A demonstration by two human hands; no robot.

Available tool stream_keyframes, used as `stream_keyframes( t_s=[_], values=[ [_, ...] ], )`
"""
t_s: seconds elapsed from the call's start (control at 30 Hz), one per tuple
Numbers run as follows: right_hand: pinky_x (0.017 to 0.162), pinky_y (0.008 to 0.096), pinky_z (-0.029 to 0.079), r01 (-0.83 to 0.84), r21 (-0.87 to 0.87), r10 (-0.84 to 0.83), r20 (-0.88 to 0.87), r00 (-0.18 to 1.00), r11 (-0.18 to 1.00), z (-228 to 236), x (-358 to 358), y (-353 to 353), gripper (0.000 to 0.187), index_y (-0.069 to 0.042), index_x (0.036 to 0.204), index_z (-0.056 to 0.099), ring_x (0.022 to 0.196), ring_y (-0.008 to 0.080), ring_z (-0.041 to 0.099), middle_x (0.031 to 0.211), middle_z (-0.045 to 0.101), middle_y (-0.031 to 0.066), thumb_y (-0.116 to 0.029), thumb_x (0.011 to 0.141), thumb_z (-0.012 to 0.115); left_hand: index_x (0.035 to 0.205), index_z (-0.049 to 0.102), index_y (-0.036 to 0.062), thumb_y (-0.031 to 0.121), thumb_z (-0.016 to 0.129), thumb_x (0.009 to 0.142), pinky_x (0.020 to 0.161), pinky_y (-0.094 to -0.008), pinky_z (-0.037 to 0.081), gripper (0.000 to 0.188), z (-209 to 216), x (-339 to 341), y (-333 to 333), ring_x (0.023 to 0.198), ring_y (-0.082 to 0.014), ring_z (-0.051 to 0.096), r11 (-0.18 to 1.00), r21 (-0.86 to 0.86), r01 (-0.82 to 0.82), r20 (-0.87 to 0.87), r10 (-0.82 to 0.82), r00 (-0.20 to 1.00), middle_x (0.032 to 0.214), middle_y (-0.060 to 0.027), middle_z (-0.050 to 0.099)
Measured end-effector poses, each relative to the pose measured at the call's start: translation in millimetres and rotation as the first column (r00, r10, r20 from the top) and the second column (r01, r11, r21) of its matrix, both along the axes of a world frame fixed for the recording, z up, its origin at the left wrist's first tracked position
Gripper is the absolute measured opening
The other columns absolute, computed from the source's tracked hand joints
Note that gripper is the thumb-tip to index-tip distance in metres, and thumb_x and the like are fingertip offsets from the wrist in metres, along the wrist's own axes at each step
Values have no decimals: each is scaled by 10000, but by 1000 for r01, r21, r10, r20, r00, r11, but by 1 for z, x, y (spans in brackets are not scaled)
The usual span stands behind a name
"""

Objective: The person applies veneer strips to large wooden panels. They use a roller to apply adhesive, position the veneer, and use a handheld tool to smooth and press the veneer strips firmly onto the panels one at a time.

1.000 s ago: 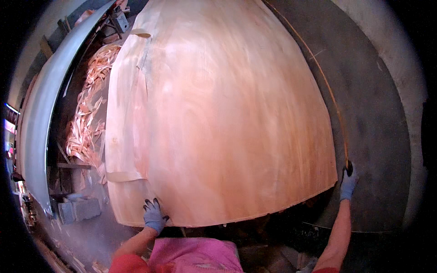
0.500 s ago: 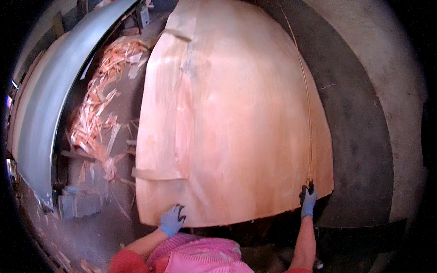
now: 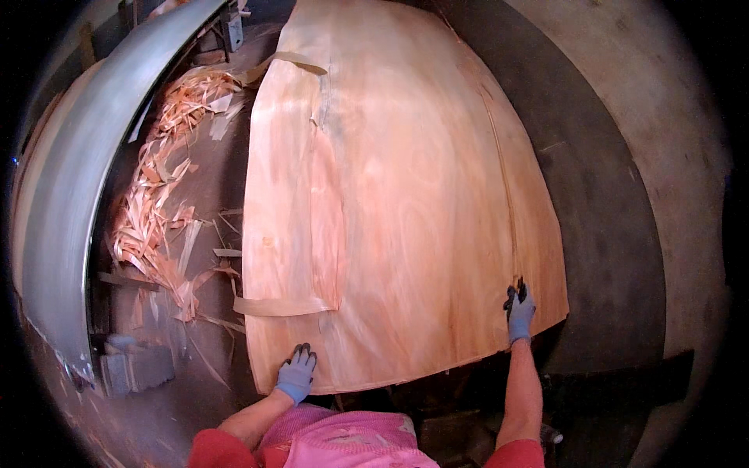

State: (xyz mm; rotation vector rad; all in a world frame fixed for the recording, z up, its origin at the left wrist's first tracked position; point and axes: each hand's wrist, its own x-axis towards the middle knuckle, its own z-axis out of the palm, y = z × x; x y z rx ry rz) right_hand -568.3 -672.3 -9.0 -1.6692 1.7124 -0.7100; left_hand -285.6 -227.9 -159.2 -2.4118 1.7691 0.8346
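Note:
A wide, pinkish-tan sheet of wood veneer (image 3: 421, 218) spreads out in front of me, creased along its left side. Near its close left corner, my left hand (image 3: 298, 376), in a grey-blue glove with dark fingertips, lies flat with its fingers stretched. A long thin stick (image 3: 507, 195) runs lengthwise over the sheet's right side. The near end of that stick is in the fingers of my right hand (image 3: 519, 312), gloved the same way, close to the near right corner. Two narrow veneer strips, a near one (image 3: 285, 306) and a far one (image 3: 304, 62), lie across the creased left part.
Left of the sheet, a heap of torn veneer scraps (image 3: 152, 210) covers the floor. Beyond it stands a long, smooth grey curved surface (image 3: 66, 210), with a grey block (image 3: 140, 368) by its near end. A dark mat-like strip (image 3: 601, 210) borders the right side.
My right hand has moved a little forward and left with the stick, which now lies closer along the sheet. My left hand has flattened out, and the sheet's near left corner has shifted slightly right.

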Motion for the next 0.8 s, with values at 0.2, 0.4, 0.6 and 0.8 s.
stream_keyframes(
  t_s=[0.2, 0.4, 0.6, 0.8],
  values=[
    [509, 264, 417, -92, -219, 54, -171, 984, 971, -1, -37, -60, 278, -10, 1204, 603, 588, 95, 500, 805, 599, 15, -56, 931, 571, 1374, 396, 46, 236, 644, 792, 994, -478, 432, 660, -3, 0, -3, 1397, -351, 305, 999, -37, -1, -12, 1, 1000, 1508, -201, 296],
    [571, 311, 464, -117, -231, 3, -442, 897, 966, -11, -31, -139, 291, -14, 1187, 601, 652, 161, 592, 847, 645, 93, -119, 916, 587, 1377, 403, 44, 229, 630, 800, 1007, -486, 422, 647, -13, -4, 1, 1397, -356, 306, 999, -44, 10, 39, -8, 999, 1513, -201, 293],
    [866, 406, 496, 10, 12, -4, -455, 890, 1000, -21, -52, -188, 388, -45, 1228, 594, 1049, 342, 630, 1149, 657, 191, -223, 884, 615, 1367, 418, 37, 228, 620, 805, 1013, -494, 412, 627, -17, -12, 4, 1391, -355, 312, 999, 28, -46, 66, 44, 997, 1504, -197, 308],
    [563, 345, 464, 43, -105, -65, -209, 976, 994, -45, -72, -174, 331, -39, 1183, 625, 650, 214, 599, 801, 648, 107, -224, 909, 624, 1366, 421, 34, 215, 591, 804, 1038, -503, 368, 614, -10, -17, -2, 1375, -356, 331, 992, 74, -104, 98, 96, 990, 1488, -194, 329]
  ],
)
